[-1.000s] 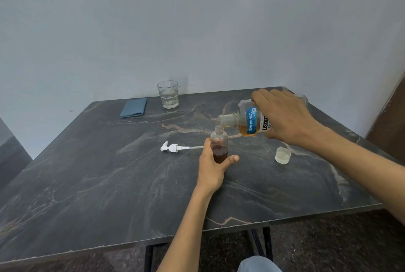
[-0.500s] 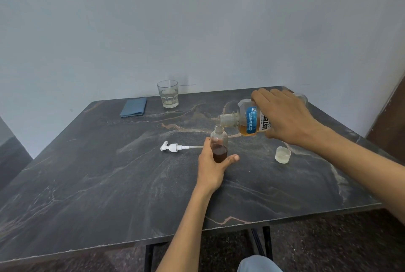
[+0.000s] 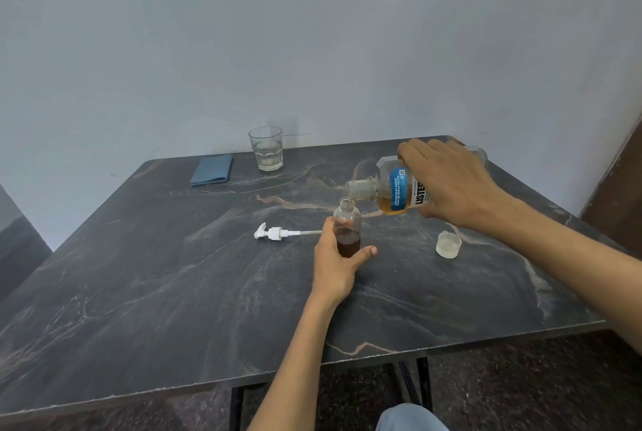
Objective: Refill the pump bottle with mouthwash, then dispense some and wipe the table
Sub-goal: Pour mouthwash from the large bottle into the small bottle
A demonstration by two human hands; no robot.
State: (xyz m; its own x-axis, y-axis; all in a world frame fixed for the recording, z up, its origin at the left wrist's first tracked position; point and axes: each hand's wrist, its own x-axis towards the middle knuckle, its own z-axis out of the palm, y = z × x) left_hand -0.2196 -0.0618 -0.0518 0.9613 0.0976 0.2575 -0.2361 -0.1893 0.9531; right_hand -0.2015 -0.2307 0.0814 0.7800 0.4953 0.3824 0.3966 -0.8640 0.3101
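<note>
A small clear pump bottle stands upright near the middle of the dark marble table, about half full of dark amber liquid. My left hand grips its lower part. My right hand holds the mouthwash bottle tipped on its side, its open neck right over the small bottle's mouth. Amber liquid sits low in the mouthwash bottle. The white pump head with its tube lies on the table to the left. A folded blue cloth lies at the back left.
A drinking glass with a little water stands at the back by the wall. The mouthwash cap rests open side up to the right of the small bottle. Grey walls close the back and left; the table's front edge is near me.
Both hands and both bottles hold nearly the same pose. The level in the small bottle looks about the same.
</note>
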